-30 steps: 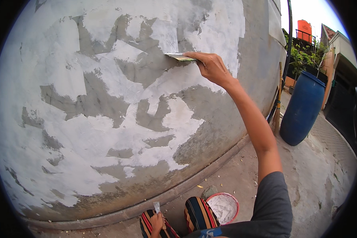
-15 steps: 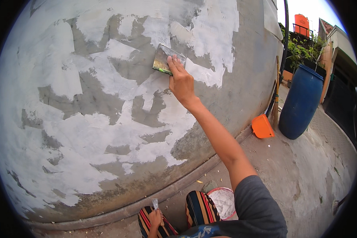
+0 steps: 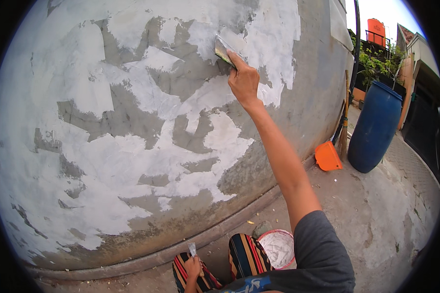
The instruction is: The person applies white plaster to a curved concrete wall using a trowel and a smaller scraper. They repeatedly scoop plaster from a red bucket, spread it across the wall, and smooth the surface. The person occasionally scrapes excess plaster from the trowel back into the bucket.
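High on the wall, my right hand (image 3: 245, 84) is closed around a broad flat putty blade (image 3: 225, 51). The blade lies tilted against the grey wall (image 3: 190, 132), which carries uneven patches of white putty (image 3: 107, 158). My fingers partly cover the blade. Down by my knee, my left hand (image 3: 193, 267) grips a small putty knife (image 3: 192, 249), its metal blade pointing up. A round tub with a red rim (image 3: 277, 231), holding white putty, stands on the ground beside my other knee, partly behind my right sleeve.
To the right are an orange dustpan (image 3: 328, 156), a broom (image 3: 344, 129) leaning at the wall's end, and a tall blue barrel (image 3: 375, 128). A stone (image 3: 262, 228) lies near the tub. A low ledge (image 3: 195, 240) runs along the wall's foot.
My right hand has moved up and slightly right along the wall, and its blade has turned more edge-on. My left hand stays by my knee with the putty knife. The view has shifted slightly.
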Demonstrator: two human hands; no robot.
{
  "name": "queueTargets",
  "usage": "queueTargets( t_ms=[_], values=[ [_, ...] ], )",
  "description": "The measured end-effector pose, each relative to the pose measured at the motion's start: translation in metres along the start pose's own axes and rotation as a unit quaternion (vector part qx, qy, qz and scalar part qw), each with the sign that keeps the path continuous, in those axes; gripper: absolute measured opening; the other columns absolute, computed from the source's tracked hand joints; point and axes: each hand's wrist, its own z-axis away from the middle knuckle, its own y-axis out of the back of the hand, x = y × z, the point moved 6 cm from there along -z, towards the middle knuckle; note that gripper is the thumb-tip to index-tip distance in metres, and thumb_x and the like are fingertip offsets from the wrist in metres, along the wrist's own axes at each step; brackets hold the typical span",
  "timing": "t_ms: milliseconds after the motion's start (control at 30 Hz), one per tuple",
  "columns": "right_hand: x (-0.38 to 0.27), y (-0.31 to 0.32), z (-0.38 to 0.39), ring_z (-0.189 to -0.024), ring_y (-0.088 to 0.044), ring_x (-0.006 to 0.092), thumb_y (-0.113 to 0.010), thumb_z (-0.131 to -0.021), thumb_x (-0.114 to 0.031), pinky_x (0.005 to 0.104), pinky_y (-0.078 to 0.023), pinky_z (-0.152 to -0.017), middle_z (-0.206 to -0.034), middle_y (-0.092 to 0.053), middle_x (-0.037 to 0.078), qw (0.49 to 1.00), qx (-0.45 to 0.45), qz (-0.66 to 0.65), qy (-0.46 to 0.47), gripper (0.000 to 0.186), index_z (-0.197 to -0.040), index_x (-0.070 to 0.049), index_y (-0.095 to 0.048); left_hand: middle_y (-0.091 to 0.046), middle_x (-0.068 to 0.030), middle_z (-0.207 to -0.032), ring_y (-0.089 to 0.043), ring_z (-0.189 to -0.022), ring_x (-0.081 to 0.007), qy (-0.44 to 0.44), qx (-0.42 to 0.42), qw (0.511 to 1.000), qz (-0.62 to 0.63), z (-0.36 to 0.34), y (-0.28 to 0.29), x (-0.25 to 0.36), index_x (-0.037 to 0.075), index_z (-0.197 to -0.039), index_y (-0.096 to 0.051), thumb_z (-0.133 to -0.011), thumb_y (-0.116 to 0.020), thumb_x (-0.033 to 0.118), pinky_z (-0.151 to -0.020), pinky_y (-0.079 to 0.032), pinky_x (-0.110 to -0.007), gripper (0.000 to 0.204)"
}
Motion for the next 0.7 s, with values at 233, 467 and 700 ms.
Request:
queueTargets(
  t_ms=[233, 467, 700],
  values=[
    [0.0, 0.016, -0.011, -0.062, -0.062, 0.0324, -0.057, -0.084, 0.001, 0.0406, -0.046, -0.059, -0.083, -0.067, 0.019, 0.999, 0.013, -0.035, -0.021, 0.04, -0.121, -0.012, -0.064, -0.061, -0.0095, -0.058, -0.062, -0.051, -0.0179, -0.014, 0.001, 1.0, 0.011, -0.005, 0.005, -0.012, -0.003, -0.073, -0.06, -0.098, -0.044, 0.026, -0.051, -0.051, -0.032, 0.041],
    [-0.02, -0.03, 0.04, -0.124, -0.049, 0.0392, -0.053, -0.074, 0.008, 0.0414, -0.048, -0.097, -0.133, -0.051, 0.026, 0.998, -0.054, 0.035, -0.014, 0.062, -0.135, -0.002, -0.049, -0.061, -0.0101, -0.058, -0.062, -0.051, -0.0183, -0.06, -0.013, 0.998, -0.021, -0.003, -0.006, 0.01, -0.003, -0.072, -0.061, -0.097, -0.044, 0.026, -0.052, -0.051, -0.032, 0.042],
    [-0.016, 0.025, 0.033, -0.098, -0.066, 0.0333, -0.055, -0.079, 0.006, 0.0383, -0.053, -0.08, -0.108, -0.067, 0.019, 0.983, -0.145, -0.099, -0.062, 0.046, -0.122, -0.01, -0.063, -0.061, -0.0104, -0.059, -0.062, -0.051, -0.0181, -0.016, -0.012, 1.0, -0.011, -0.004, -0.001, -0.002, -0.003, -0.073, -0.061, -0.097, -0.046, 0.026, -0.052, -0.051, -0.032, 0.041]
  ],
)
